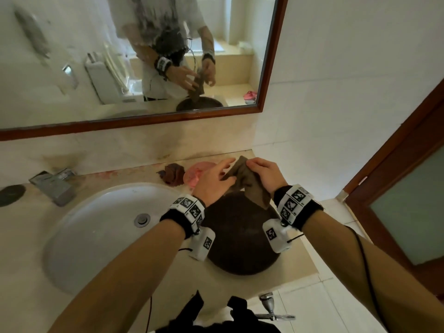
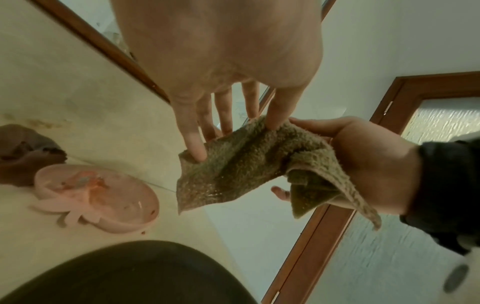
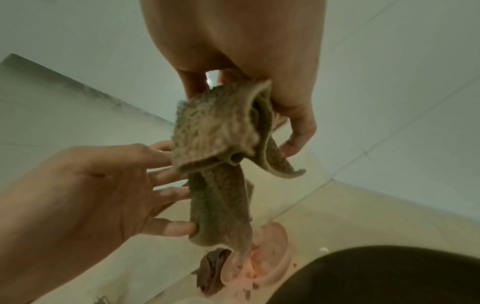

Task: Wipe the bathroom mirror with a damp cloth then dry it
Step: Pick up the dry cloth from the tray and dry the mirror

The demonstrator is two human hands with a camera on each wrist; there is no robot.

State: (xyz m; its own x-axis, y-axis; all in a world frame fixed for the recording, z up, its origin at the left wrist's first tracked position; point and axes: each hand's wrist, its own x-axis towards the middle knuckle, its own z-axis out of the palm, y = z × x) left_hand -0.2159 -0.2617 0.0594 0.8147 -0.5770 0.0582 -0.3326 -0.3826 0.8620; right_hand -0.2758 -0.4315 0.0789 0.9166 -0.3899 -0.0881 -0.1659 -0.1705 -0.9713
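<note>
Both forearms reach forward over the dark basin [image 1: 240, 239] on the counter [image 1: 298, 267], below the mirror [image 1: 134, 56]. The right hand [image 1: 266, 175] curls its fingers round the top of the brown cloth [image 1: 245, 181], which hangs with its long axis running downward toward the basin. The left hand [image 1: 213, 179] has fingers nearly straight and spread, the thumb and fingertips [image 2: 196, 152] touching the cloth's left edge
</note>
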